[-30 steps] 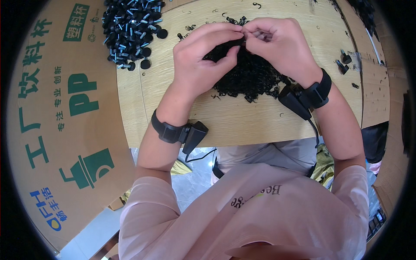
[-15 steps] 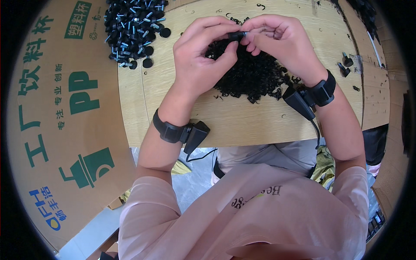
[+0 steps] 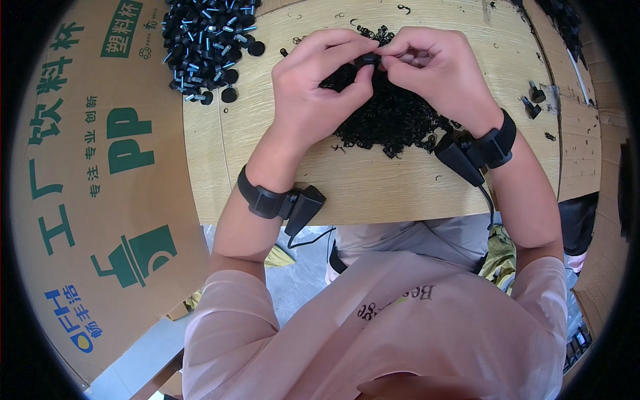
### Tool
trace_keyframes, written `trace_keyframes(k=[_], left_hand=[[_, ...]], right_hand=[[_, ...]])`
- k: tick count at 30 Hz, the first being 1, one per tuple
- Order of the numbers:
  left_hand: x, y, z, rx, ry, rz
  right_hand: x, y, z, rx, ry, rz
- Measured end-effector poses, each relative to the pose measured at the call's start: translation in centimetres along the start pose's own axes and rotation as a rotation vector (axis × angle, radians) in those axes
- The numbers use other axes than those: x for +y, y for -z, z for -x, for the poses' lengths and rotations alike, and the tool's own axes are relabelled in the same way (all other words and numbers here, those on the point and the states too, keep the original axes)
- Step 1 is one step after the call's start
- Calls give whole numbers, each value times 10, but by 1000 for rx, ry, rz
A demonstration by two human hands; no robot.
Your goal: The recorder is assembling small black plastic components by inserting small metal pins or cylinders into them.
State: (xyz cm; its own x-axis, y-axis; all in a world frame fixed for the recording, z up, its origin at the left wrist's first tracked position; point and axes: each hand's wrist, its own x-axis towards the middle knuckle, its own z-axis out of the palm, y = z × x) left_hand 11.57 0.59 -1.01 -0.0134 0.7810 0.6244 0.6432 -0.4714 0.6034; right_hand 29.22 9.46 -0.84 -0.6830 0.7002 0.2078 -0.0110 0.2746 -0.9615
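Note:
Between the thumb and fingers of my left hand (image 3: 313, 83) is a black-headed bolt (image 3: 368, 61), a furniture-foot type with a round black base. My right hand (image 3: 437, 77) pinches closed at the bolt's other end, its thumb and forefinger covering the metal stem. Whether a small part also sits in the right fingertips is hidden. Both hands are over a heap of small black rings or clips (image 3: 387, 127) lying on the wooden table.
Many similar bolts (image 3: 207, 47) with silver stems are piled at the far left. A couple of loose bolts (image 3: 531, 107) lie on the right. A cardboard sheet (image 3: 73, 220) with green print stands along the left. Stray rings dot the tabletop (image 3: 387, 193).
My right fingertips have closed in over the bolt's stem, which showed between the hands before. Both hands shifted slightly; the bolt stays in the left hand.

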Motion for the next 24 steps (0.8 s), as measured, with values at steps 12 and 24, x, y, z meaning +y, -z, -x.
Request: trace_keyframes(k=[12, 24], left_hand=[[9, 0, -4, -72, -82, -118], [-3, 4, 2, 3, 2, 92]], right_hand=[[1, 4, -2, -11, -87, 58], [2, 4, -3, -99, 22, -58]])
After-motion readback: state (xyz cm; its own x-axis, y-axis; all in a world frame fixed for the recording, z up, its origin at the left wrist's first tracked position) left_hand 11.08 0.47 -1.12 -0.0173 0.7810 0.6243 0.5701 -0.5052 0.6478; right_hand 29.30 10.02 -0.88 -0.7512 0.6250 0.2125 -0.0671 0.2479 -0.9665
